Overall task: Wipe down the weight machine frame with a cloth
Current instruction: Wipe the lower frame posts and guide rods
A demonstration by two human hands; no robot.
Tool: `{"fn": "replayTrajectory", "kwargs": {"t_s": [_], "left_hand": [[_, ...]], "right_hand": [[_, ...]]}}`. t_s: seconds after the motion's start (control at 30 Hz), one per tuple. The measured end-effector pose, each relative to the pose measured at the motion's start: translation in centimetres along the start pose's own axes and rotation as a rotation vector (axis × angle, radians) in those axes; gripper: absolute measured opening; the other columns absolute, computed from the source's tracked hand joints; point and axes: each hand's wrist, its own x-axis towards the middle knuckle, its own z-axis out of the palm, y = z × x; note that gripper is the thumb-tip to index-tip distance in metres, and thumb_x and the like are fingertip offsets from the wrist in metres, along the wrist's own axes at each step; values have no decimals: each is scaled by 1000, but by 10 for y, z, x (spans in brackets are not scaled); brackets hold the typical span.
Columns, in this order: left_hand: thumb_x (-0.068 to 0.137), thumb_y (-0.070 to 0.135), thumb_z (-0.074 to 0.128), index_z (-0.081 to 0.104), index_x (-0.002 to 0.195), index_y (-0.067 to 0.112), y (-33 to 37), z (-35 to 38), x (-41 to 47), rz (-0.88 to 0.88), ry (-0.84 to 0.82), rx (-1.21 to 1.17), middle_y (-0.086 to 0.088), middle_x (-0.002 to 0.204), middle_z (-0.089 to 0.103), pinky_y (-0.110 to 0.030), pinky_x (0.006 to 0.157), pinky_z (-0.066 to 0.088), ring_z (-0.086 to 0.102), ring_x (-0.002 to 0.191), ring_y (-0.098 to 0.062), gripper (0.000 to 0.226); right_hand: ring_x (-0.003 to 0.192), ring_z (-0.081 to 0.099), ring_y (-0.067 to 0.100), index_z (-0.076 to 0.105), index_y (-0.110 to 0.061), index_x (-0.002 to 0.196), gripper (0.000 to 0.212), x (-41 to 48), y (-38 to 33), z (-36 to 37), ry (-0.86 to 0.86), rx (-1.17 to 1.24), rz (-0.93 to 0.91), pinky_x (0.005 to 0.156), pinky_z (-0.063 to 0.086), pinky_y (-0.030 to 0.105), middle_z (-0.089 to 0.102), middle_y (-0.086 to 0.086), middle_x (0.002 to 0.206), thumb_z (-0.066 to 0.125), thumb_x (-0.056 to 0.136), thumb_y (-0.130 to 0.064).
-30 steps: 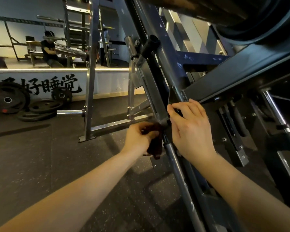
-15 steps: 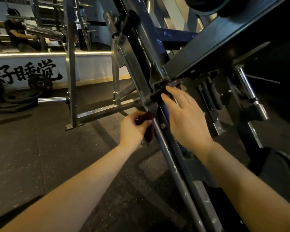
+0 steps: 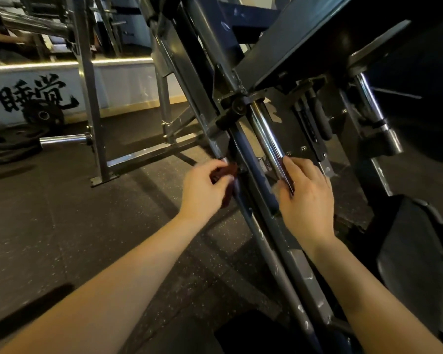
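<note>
- Large black brush-style Chinese characters stand on the white lower wall [image 3: 128, 80], far up and to the left of where the left hand [image 3: 202, 190] grips the cloth [image 3: 226, 172].
- Two read clearly: 睡觉 [image 3: 44, 94]; the character before them is cut off by the picture's left edge and cannot be read.
- No label, brand or number can be read on the machine frame [image 3: 243, 152] itself.

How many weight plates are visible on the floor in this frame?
3, perhaps more: one upright plate leans against the lettered wall, and two flat plates lie stacked at the left edge. The edge crops them, so others may be hidden.
</note>
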Motion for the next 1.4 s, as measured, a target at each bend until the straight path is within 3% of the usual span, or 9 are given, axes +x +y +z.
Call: {"fn": "replayTrajectory", "kwargs": {"t_s": [0.13, 0.37, 0.63, 0.77, 0.87, 1.0, 1.1, 1.3, 1.4], "left_hand": [[94, 21, 72, 70, 125, 24, -1, 18, -31, 96, -247, 126, 11, 119, 64, -27, 103, 51, 61, 112, -3, 32], [93, 26, 73, 68, 127, 21, 0, -19, 19, 50, 53, 98, 5, 120, 66, -28, 103, 45, 58, 113, -8, 34], [94, 23, 71, 71, 124, 26, 1, 38, -54, 76, -402, 118, 10, 129, 62, -23, 106, 46, 61, 116, -6, 30], [92, 22, 73, 65, 118, 27, 6, 13, -20, -9, -217, 57, 13, 114, 64, -10, 77, 48, 64, 100, -1, 27], [89, 24, 77, 64, 110, 27, 11, 0, -1, 1, -29, 9, 16, 102, 65, -19, 83, 53, 62, 94, 1, 25], [92, 27, 73, 70, 118, 21, 17, 33, -31, 85, -155, 189, 7, 115, 67, -16, 92, 47, 61, 107, -4, 27], [95, 28, 70, 72, 120, 22, 18, 50, -55, 169, -263, 308, 6, 113, 63, -29, 97, 53, 60, 104, -7, 26], [95, 31, 71, 68, 126, 20, 23, 11, -4, 68, -102, 304, 0, 123, 58, -23, 97, 45, 55, 106, -5, 33], [95, 33, 70, 69, 123, 21, 25, 18, -5, 70, -67, 366, 1, 122, 59, -11, 83, 38, 47, 100, 0, 31]], "right_hand": [[118, 56, 20, 59, -15, 139, 44, 1, 2, -3, -13, 29, -10, 104, 40, 37, 61, 2, 130, 66, 95, -12], [115, 57, 19, 60, -12, 138, 46, 3, 5, -6, -30, 117, 0, 101, 52, 46, 61, 1, 128, 66, 93, -5], [123, 52, 13, 54, -17, 145, 53, 1, 8, -15, -116, 149, 51, 105, 50, 42, 53, -3, 138, 68, 94, -12], [112, 52, 7, 54, -20, 142, 55, -14, 20, -22, -51, 109, 167, 100, 53, 41, 53, -3, 131, 74, 90, -25], [106, 61, 16, 54, -18, 144, 58, -26, 25, -19, -50, 145, 274, 97, 54, 49, 55, -1, 126, 75, 91, -31], [109, 59, 16, 55, -18, 142, 56, -39, 24, -17, -34, 175, 333, 97, 54, 45, 56, -2, 123, 71, 92, -37], [109, 59, 14, 58, -19, 138, 51, -44, 25, -16, -46, 188, 325, 96, 54, 44, 54, -4, 122, 73, 91, -34], [114, 55, 14, 59, -18, 137, 48, -44, 28, -15, -71, 205, 336, 101, 52, 39, 53, -5, 125, 72, 92, -31], [114, 55, 13, 59, -16, 137, 48, -43, 28, -13, -62, 222, 345, 100, 50, 33, 53, -5, 125, 72, 93, -29]]}}
